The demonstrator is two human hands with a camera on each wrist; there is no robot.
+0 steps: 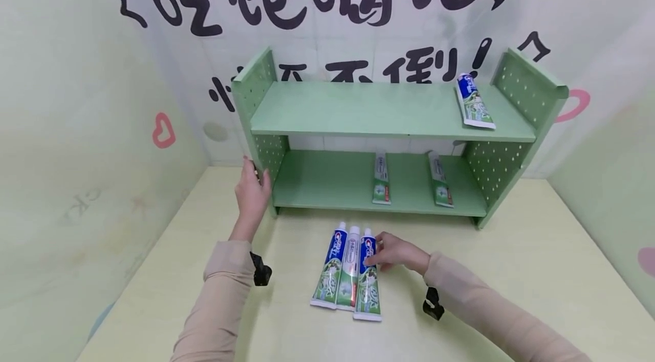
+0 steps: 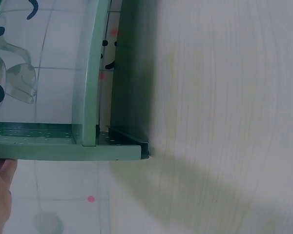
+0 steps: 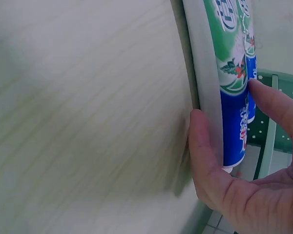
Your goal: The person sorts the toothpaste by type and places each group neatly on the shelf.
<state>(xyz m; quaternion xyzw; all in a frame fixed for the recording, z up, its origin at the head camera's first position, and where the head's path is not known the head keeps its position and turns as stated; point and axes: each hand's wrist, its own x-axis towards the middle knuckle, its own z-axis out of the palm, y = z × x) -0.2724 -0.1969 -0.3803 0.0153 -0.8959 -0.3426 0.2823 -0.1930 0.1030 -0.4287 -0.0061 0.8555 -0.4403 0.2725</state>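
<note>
My left hand [image 1: 252, 191] holds the left side panel [image 1: 258, 152] of a green two-tier shelf [image 1: 338, 109]; in the left wrist view only part of that hand [image 2: 0, 195] shows at the edge. Three toothpaste tubes lie side by side on the table before the shelf: a blue-and-green tube [image 1: 330, 265] on the left, a silver-and-green tube [image 1: 350, 268] in the middle, and another blue-and-green tube [image 1: 367, 282] on the right. My right hand [image 1: 399, 251] pinches this right tube [image 3: 232, 97] near its cap end, between thumb and fingers.
A blue-and-green tube [image 1: 473, 102] lies on the upper tier at the right. On the lower tier are two silver-and-green tubes, one near the middle [image 1: 381, 180] and one farther right [image 1: 440, 180]. Walls stand behind and at both sides of the table [image 1: 542, 271].
</note>
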